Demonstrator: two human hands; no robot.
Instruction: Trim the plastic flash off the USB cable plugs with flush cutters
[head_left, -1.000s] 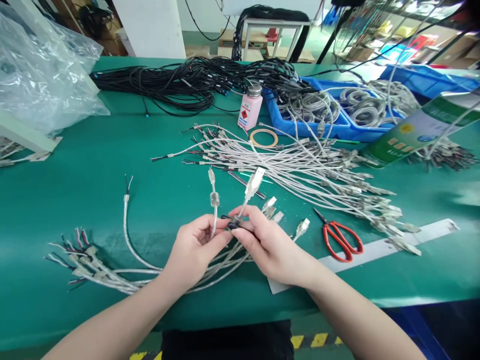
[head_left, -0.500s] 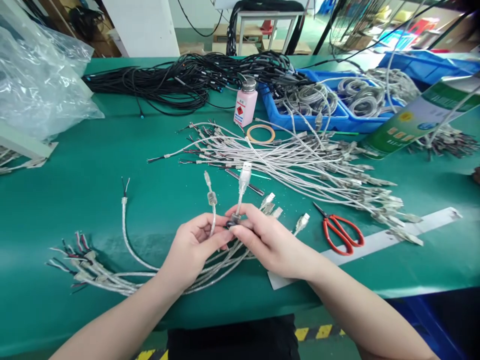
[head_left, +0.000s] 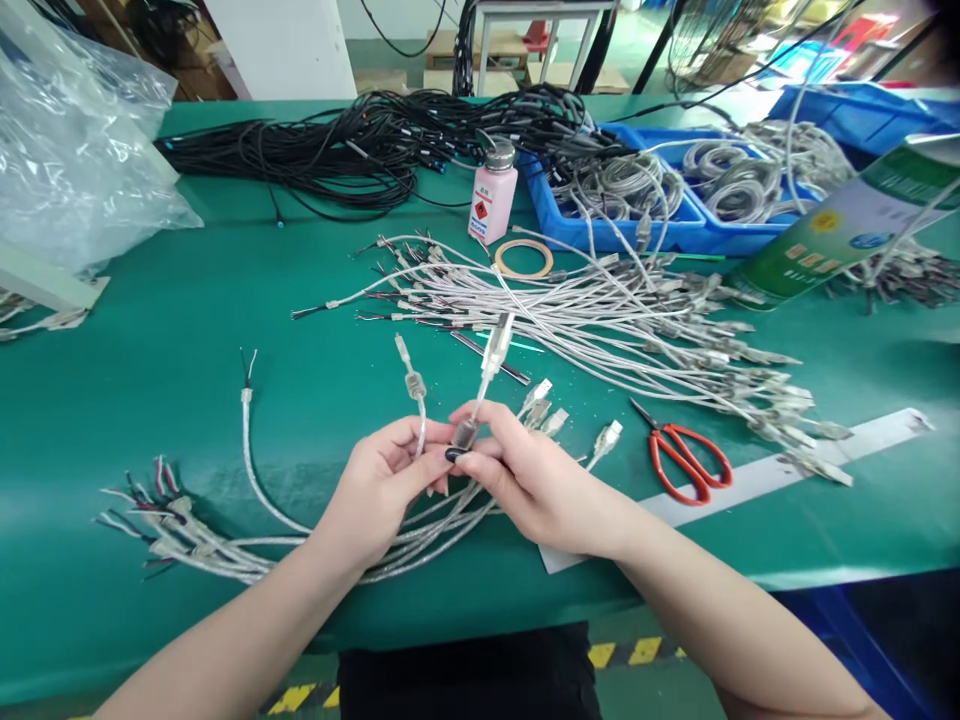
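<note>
Near the bench's front, my left hand [head_left: 386, 485] is closed on a clear-jacketed cable. Its slim plug end [head_left: 403, 350] and translucent bead [head_left: 415, 385] stick up above the fingers. My right hand [head_left: 536, 475] pinches a USB cable just below its upright USB plug [head_left: 498, 345]. A small black piece [head_left: 455, 454] sits where both hands' fingertips meet; the fingers partly hide it. Whether both ends belong to one cable I cannot tell. Beneath the hands lies a bundle of similar cables [head_left: 247, 560], stripped wires to the left, USB plugs [head_left: 604, 440] to the right.
Red-handled scissors [head_left: 690, 465] rest by a white metal strip [head_left: 885, 435]. Beyond are a large pile of white cables [head_left: 555, 320], a tape ring [head_left: 523, 259], a pink bottle [head_left: 493, 200], black cables [head_left: 300, 165] and blue bins [head_left: 592, 235]. A green-white cylinder [head_left: 832, 240] leans at right.
The USB plug in my right hand has tilted to the right. The slim plug end at my left hand has shifted slightly left and up. Both hands keep their pinch.
</note>
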